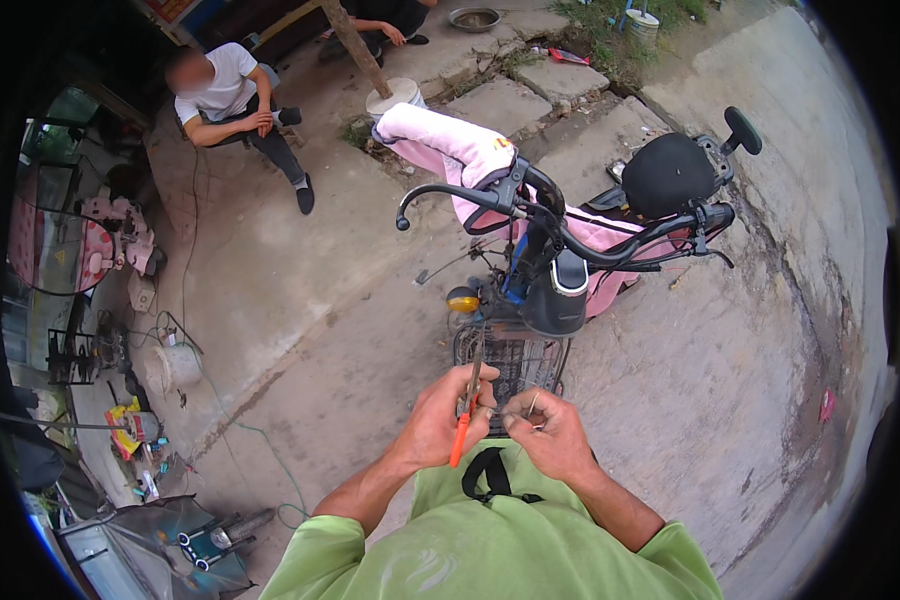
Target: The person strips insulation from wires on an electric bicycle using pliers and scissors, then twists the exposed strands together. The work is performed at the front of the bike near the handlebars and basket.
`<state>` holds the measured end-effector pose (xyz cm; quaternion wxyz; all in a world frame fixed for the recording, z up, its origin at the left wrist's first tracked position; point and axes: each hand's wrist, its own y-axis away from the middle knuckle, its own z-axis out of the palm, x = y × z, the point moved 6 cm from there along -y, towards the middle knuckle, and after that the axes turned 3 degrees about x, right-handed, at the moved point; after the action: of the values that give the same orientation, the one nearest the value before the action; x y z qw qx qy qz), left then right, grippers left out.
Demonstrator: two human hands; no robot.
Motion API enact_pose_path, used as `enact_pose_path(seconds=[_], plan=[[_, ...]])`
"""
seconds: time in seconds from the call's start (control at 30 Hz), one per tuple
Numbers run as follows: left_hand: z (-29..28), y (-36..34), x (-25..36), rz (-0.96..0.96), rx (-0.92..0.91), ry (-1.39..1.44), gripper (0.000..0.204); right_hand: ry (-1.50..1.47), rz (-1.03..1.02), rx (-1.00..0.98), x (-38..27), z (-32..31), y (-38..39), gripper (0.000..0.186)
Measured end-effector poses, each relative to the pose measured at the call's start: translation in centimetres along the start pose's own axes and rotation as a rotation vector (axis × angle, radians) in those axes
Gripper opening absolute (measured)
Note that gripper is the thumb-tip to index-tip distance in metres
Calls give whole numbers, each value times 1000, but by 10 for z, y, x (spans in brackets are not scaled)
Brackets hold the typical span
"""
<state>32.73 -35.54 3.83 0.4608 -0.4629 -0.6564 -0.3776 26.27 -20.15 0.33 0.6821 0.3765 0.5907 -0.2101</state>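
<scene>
My left hand (432, 422) is closed around a pair of pliers with orange handles (460, 442); their dark jaws point away from me toward the basket. Close beside it, my right hand (555, 440) pinches a thin, pale, wire-like piece (533, 401), too small to make out fully. Just beyond both hands is the front wire basket (520, 362) of an electric scooter. Above the basket rise its black handlebar (595, 252), a brake lever (432, 190) and a pink padded cover (450, 140). An amber indicator lamp (462, 299) hangs on loose cables beside the basket.
A seated person (225, 95) is at the upper left, and another person's hand (394, 36) shows at the top. A wooden post stands in a white bucket (398, 95). Along the left lie a white container (175, 368), a green hose (282, 465) and assorted parts.
</scene>
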Motion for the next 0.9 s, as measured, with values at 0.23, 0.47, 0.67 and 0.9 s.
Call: enact_pose_path(seconds=[0.23, 0.47, 0.67, 0.9], plan=[[13, 5, 14, 1, 79, 69, 49, 6, 40, -78, -11, -16, 0, 5], [41, 5, 21, -45, 150, 63, 52, -56, -4, -166, -11, -44, -4, 9], [60, 0, 37, -36, 225, 60, 51, 20, 25, -245, -22, -71, -8, 11], [68, -11, 48, -37, 263, 75, 51, 21, 7, -267, -18, -89, -17, 8]])
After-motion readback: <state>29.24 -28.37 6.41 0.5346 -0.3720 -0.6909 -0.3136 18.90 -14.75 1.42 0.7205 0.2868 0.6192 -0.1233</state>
